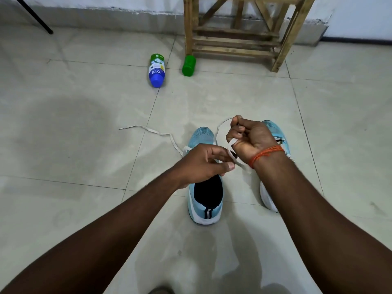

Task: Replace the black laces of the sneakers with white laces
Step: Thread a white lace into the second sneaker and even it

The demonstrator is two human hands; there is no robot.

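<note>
Two light-blue sneakers stand side by side on the tiled floor. The left sneaker (204, 194) shows its black opening and striped heel tab. My right arm largely covers the right sneaker (275, 132). A white lace (152, 130) runs from the left sneaker's eyelets, and its loose end trails to the left over the floor. My left hand (201, 164) sits over the left sneaker's tongue area and pinches the lace between thumb and fingers. My right hand (248, 140) is curled round the lace's other strand, which loops above the fist. No black lace is visible.
A blue and green bottle (157, 70) lies on the floor behind the shoes, with a green container (188, 65) beside it. A wooden rack (244, 30) stands against the back wall. A black rod (34, 15) leans at the top left.
</note>
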